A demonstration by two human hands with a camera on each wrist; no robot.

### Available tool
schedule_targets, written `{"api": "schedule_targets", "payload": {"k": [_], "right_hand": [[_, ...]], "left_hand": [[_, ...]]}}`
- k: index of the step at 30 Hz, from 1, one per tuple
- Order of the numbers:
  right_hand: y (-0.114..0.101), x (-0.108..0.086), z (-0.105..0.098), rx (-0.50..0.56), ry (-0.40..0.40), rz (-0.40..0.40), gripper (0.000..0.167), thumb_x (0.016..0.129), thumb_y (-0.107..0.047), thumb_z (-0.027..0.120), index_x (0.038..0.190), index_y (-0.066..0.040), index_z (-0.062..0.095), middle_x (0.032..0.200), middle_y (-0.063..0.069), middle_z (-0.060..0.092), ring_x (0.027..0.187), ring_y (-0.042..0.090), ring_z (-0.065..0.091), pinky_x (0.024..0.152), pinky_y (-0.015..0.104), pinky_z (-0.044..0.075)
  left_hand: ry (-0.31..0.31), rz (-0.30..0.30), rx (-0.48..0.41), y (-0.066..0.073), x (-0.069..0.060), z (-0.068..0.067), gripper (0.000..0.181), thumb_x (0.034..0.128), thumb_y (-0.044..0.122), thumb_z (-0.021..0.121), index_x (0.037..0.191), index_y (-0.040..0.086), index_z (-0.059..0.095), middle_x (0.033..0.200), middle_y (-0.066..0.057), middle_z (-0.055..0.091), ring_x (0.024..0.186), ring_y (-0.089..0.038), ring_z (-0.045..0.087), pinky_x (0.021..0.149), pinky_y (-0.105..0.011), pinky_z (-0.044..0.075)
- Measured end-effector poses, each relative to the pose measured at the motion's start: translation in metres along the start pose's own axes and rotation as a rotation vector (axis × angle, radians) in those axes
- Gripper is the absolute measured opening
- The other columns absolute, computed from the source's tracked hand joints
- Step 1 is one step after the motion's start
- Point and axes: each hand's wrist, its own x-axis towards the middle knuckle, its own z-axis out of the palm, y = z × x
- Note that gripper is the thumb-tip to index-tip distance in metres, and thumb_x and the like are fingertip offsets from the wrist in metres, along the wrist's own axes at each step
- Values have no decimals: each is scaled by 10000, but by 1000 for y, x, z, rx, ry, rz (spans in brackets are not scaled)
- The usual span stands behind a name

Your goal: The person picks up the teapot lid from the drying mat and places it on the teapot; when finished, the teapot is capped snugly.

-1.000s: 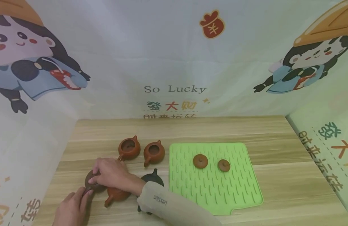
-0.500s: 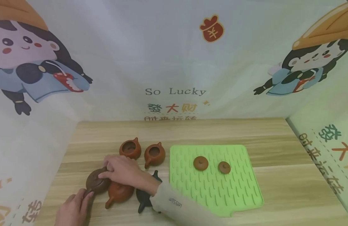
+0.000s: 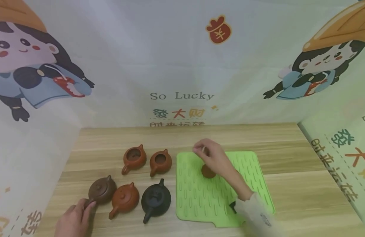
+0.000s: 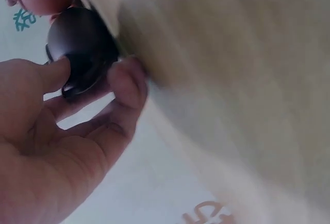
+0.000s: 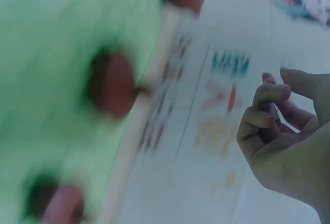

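Observation:
My left hand grips the handle of a dark brown teapot, which has its lid on and stands at the left of the table. In the left wrist view, thumb and fingers are around that handle, and the teapot looks almost black. Above the green mat is my right hand, fingers loosely curled, with nothing held. Below it lies a round reddish-brown lid; a smaller lid, mostly hidden by the forearm in the head view, shows blurred in the right wrist view.
A lidded orange-brown teapot and a lidded black teapot stand beside the dark brown one. Behind them are two lidless reddish-brown teapots, a larger and a smaller. Printed cloth hangs around the table.
My right hand has let go of the dark brown teapot's lid area and moved right, over the green mat. The left hand stays on the teapot's handle.

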Motion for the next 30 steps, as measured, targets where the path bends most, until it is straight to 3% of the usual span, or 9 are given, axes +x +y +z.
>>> {"api": "schedule_targets", "payload": {"k": [4,6,9,12,18,24,27,30], "right_hand": [[37,-36,-33,-23,42,87,133,1083,-112,705,1157,-6,738,1028,102,745,682,63,530,648,256,481],[54,-54,-44,-33,54,124,110,1076,-98,712,1133,-9,740,1017,101,747,685,57,530,651,256,478],[71,-77,-54,-38,46,171,109,1067,-96,724,1130,-9,741,1025,87,739,713,54,540,660,256,482],[80,-93,-58,-60,31,195,142,1052,-104,747,1151,-1,746,1033,70,726,742,51,539,671,252,487],[88,-106,-55,-59,9,209,209,1014,-52,776,1201,33,733,1032,83,726,741,42,561,659,234,496],[93,-105,-51,-12,28,188,248,971,7,796,1210,33,734,983,76,679,715,40,543,650,228,483],[93,-105,-49,5,38,191,242,960,8,804,1194,22,743,974,63,667,725,39,524,651,227,475],[94,-105,-50,20,36,202,226,962,3,803,1180,13,747,979,61,663,749,47,523,668,226,477]], "left_hand": [[-9,-75,-22,35,4,-35,394,1147,280,618,1129,-113,637,723,-166,613,599,-303,600,537,-493,507],[-2,-82,-30,56,10,-54,404,1147,252,612,1179,-151,615,783,-219,632,645,-354,634,573,-536,533],[-16,-38,-55,86,24,-74,371,1134,194,630,1223,-165,595,833,-229,628,679,-351,635,590,-541,533],[-11,59,-97,113,41,-78,307,1096,126,681,1220,-146,613,876,-217,649,712,-336,658,609,-543,550],[-118,209,-154,164,77,-68,271,1083,126,708,1208,-104,638,864,-121,624,686,-232,606,613,-460,546],[-159,328,-142,200,95,-47,238,1096,189,704,1030,4,570,796,-75,506,600,-205,481,516,-384,444],[-154,380,-130,194,101,-16,320,1135,287,646,976,29,542,782,-71,481,599,-207,474,511,-416,447],[-173,406,-111,165,109,37,438,1161,466,542,993,63,566,773,-38,497,603,-181,500,505,-407,433]]}}
